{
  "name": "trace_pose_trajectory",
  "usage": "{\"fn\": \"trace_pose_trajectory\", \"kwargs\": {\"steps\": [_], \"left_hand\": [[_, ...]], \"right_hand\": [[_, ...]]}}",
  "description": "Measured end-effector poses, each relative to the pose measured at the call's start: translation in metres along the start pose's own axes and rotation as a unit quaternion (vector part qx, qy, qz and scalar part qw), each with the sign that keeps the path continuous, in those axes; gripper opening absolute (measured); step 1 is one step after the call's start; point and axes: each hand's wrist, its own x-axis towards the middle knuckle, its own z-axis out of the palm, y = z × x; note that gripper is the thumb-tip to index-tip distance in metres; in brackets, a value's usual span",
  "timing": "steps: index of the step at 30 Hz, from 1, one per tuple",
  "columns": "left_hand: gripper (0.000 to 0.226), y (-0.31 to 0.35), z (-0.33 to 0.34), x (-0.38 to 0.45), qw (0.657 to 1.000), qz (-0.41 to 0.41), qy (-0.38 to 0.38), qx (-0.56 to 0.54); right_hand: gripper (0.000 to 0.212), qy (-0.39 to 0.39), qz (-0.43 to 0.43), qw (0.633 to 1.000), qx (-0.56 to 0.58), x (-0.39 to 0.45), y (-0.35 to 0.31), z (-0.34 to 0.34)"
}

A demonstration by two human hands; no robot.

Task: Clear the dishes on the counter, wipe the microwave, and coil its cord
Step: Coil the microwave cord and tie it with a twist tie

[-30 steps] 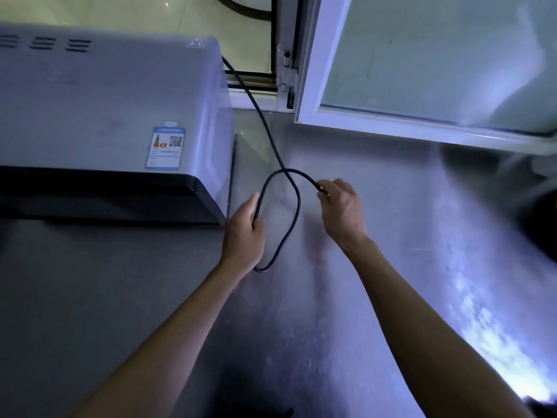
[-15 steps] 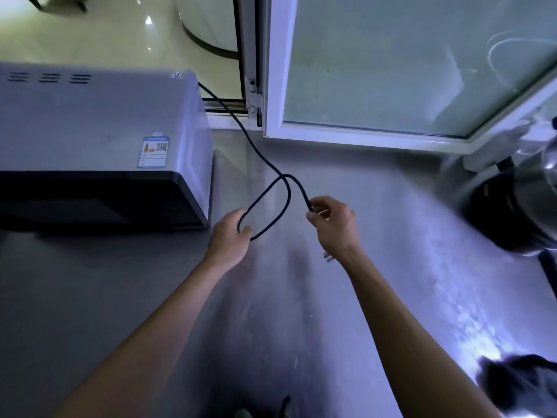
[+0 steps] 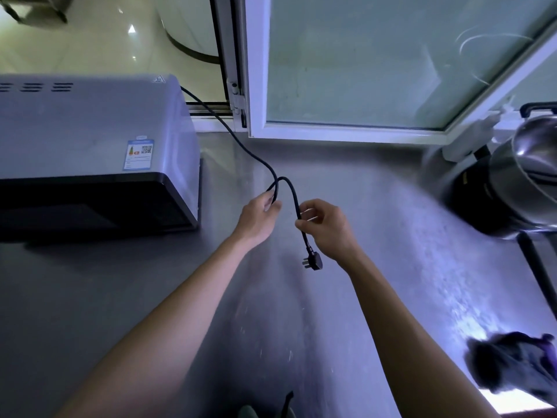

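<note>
We are on the last part of the job, coiling the power cord (image 3: 241, 143) of the microwave (image 3: 90, 146). Compared with 0.5 s ago, the wide open loop that hung between our hands has collapsed into a tight bend: the 2 strands now run side by side into our left hand (image 3: 259, 217), whose fingers curl around them. Our right hand (image 3: 327, 227) has slid along the free end and pinches it between thumb and fingertips just above the plug (image 3: 313, 262), which now dangles in plain sight below that hand (earlier it was mostly hidden behind the wrist). The rest of the cord runs from our left hand up over the steel table (image 3: 346, 182) to the back corner of the microwave, in front of the window frame (image 3: 256, 86).

We judge this as 1 fold gathered and held, with a long stretch toward the appliance not yet taken up. The short tail by the plug looks ready to be laid against the bundle or wrapped around it. A steel pot (image 3: 530, 164) and a dark cloth (image 3: 512, 366) sit well off to our right.
</note>
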Motion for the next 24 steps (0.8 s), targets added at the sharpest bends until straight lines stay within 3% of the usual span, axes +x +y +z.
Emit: {"fn": "trace_pose_trajectory", "kwargs": {"steps": [2, 5, 15, 18, 24], "left_hand": [[0.018, 0.003, 0.001, 0.003, 1.000, -0.003, 0.009, -0.003], [0.040, 0.007, 0.000, 0.006, 0.998, -0.005, 0.018, -0.054], [0.046, 0.016, -0.010, 0.001, 0.998, 0.008, 0.027, -0.064], [0.019, 0.014, -0.014, 0.000, 0.998, 0.024, 0.053, -0.006], [0.019, 0.004, -0.020, 0.001, 0.995, 0.032, 0.085, 0.035]], "right_hand": [[0.017, 0.004, -0.003, 1.000, 0.003, 0.001, 0.001, 0.002], [0.018, 0.022, -0.014, 1.000, -0.006, 0.001, 0.004, 0.005], [0.023, 0.097, -0.127, 0.982, -0.097, -0.011, 0.011, 0.051], [0.025, 0.114, -0.137, 0.980, -0.086, -0.012, 0.011, 0.054], [0.026, 0.154, -0.155, 0.973, -0.071, -0.005, 0.005, 0.036]]}}
